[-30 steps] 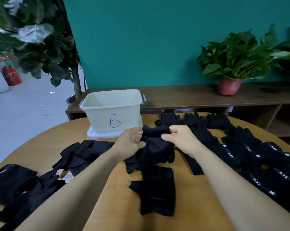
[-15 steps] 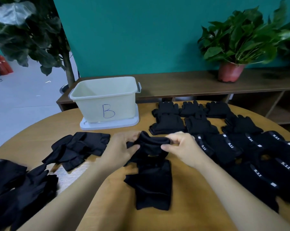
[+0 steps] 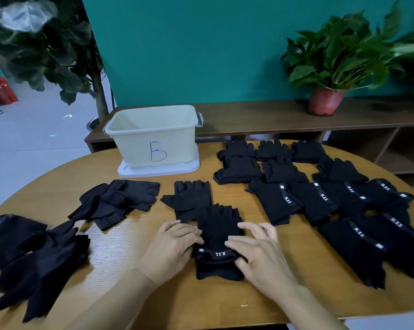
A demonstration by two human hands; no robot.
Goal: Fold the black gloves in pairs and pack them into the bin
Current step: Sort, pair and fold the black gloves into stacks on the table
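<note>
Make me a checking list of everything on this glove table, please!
Surface: round wooden table, largely covered by gloves.
Job's things: cream bin marked B on a white lid, no gloves visible inside; folded gloves under the hands; one flat glove behind them; tidy glove rows on the right; loose glove heaps on the left.
Clutter: nothing seen.
Hands: left hand and right hand rest on the folded gloves, fingers relaxed.
Cables: nothing seen.
Surroundings: teal wall, wooden shelf, potted plant, leafy tree, red fire extinguishers.
</note>
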